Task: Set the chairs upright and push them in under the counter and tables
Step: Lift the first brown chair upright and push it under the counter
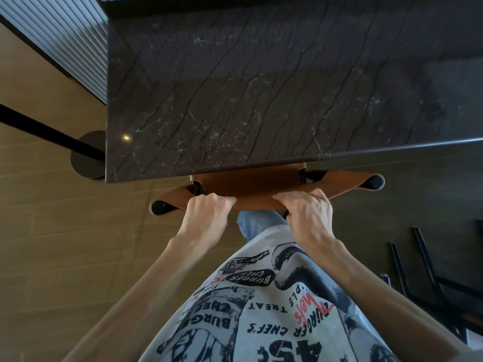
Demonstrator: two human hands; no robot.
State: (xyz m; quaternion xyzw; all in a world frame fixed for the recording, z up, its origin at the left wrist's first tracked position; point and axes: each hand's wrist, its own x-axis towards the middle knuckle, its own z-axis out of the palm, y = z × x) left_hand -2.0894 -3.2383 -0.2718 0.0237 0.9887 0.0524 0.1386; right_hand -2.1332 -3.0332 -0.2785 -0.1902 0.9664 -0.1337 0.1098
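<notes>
- Noted left hand (206,207) and right hand (305,207) gripping chair (345,184) backrest, fingers curled over top edge.
- Found seat tucked beneath dark counter (261,87).
- Recorded black chair legs (423,257) lower right.

Tan floor (52,244) of long plank-like tiles with thin joints runs all round, brighter on the left and sunk in shadow to the right. At the upper left a dark ribbed wall panel (65,40) meets it. A black post (47,131) slants to a round black base (87,155) on the floor, partly hidden by the edge of a dark veined stone top (261,87), which carries one small glint of light (126,137)
</notes>
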